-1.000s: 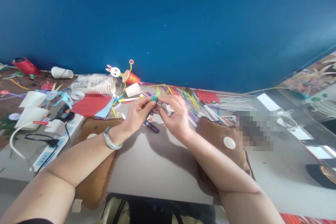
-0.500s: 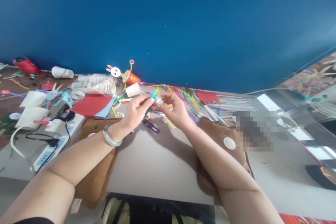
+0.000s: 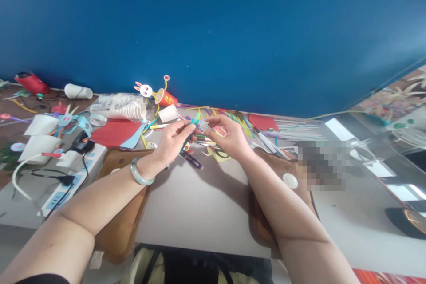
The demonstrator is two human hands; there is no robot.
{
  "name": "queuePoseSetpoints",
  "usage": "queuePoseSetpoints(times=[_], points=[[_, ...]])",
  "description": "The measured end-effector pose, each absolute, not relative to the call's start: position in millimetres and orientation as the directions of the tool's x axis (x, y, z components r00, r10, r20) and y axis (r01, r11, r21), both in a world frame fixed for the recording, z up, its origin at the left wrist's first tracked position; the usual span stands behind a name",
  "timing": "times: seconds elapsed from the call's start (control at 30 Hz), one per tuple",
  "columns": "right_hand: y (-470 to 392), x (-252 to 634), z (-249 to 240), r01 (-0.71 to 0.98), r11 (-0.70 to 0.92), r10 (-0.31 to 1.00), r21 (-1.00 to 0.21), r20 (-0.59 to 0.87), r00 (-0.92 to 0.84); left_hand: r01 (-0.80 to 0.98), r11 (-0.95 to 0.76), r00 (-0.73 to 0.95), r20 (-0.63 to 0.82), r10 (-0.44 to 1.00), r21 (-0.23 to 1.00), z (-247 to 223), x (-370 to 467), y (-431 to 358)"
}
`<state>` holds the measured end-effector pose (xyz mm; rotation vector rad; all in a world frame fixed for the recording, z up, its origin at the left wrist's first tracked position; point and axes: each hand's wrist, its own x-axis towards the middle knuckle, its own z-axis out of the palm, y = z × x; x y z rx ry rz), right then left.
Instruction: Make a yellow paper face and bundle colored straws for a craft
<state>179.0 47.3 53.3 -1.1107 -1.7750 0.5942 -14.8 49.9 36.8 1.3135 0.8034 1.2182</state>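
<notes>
My left hand [image 3: 175, 140] is closed, thumb against fingers, on a small bundle of blue and green strips [image 3: 195, 119] that look like straws or pipe cleaners. A darker strip runs down below the thumb. Facing it, my right hand [image 3: 229, 136] pinches a clear, shiny piece [image 3: 204, 125], perhaps tape or thin plastic, right beside the bundle. Whether the two pieces touch I cannot tell. Under the hands lie a dark-handled tool [image 3: 191, 159] and a yellow paper piece [image 3: 219, 155].
Brown cushions [image 3: 123, 213] lie under both forearms. To the left are a power strip [image 3: 71, 182] with cables, red paper [image 3: 111, 133] and stacked paper cups [image 3: 126, 108]. A rabbit-faced cup figure [image 3: 168, 98] stands by the blue wall [image 3: 213, 31]. Coloured pipe cleaners [image 3: 246, 128] spread behind the right hand.
My right hand has shifted slightly right, away from the left, and more of the clear piece shows between them. My left hand stays nearly in place with the bundle.
</notes>
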Motion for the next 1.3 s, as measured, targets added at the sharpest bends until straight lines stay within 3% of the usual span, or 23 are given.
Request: queuePoseSetpoints(times=[0.23,0.6,1.07,1.3], points=[[42.5,174.0,53.0,0.576,0.538,0.799,-0.616,0.591,-0.114,-0.21,-0.113,0.275,0.17,0.946,0.971,41.0,-14.0,47.8],[36.9,169.0,54.8,0.712,0.589,0.664,-0.382,0.731,-0.158,-0.235,-0.226,0.245,0.282,0.927,0.945,39.7,-12.7,47.4],[38.6,169.1,50.1,0.679,0.565,0.728,-0.469,0.671,-0.142,-0.201,-0.241,0.238,0.285,0.928,0.95,47.2,-14.0,44.7],[39.3,169.5,49.6,0.638,0.589,0.734,-0.496,0.658,-0.166,-0.277,-0.154,0.24,0.223,0.945,0.948,43.1,-13.1,43.0]])
